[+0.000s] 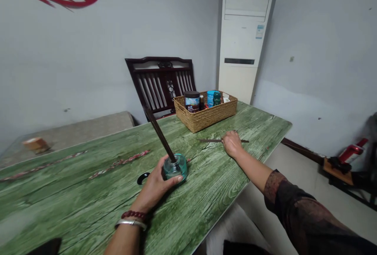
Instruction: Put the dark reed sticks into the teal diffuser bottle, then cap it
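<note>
My left hand (157, 182) is wrapped round a small teal glass bottle (177, 172) standing on the green table. Several dark brown sticks (160, 135) stand bunched in the bottle's neck and lean to the left. Just left of that hand lies a black ring-shaped cap (143, 178). Farther right, my right hand (231, 144) is closed over a dark thin stick (210, 140) lying flat on the table, its ends showing on both sides of the hand. The fingertips there are partly hidden by the back of the hand.
A woven basket (206, 119) holding jars and packets stands beyond my right hand. The green wood-patterned table (118, 200) ends in a right edge. Behind it are a dark wooden chair (165, 82) and a white floor-standing air conditioner (240, 43).
</note>
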